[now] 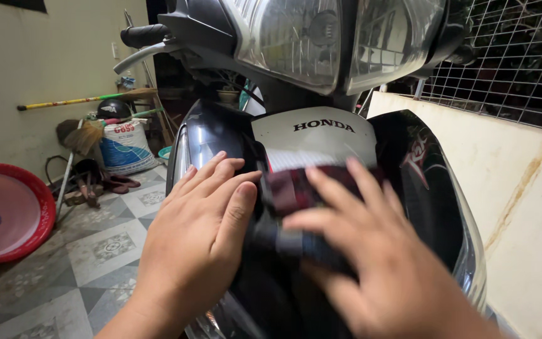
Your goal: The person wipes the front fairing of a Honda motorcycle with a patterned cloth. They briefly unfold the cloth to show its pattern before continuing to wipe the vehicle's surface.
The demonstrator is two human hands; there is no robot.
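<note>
A black motorbike fills the middle of the view, its glossy front cover [211, 135] and large headlight [296, 37] facing me. My left hand [199, 235] lies flat with fingers together against the left side of the front cover. My right hand [371, 251] is blurred and presses a dark red checked cloth [293, 188] against the centre of the cover, just below a white panel [312, 135]. The cloth is partly hidden under my right fingers.
A red round basin [4, 210] leans at the left on the patterned tile floor [95, 251]. A white sack [123, 147], brooms, a helmet and sandals crowd the back wall. A cream low wall [522, 188] with wire mesh [515, 56] above runs along the right.
</note>
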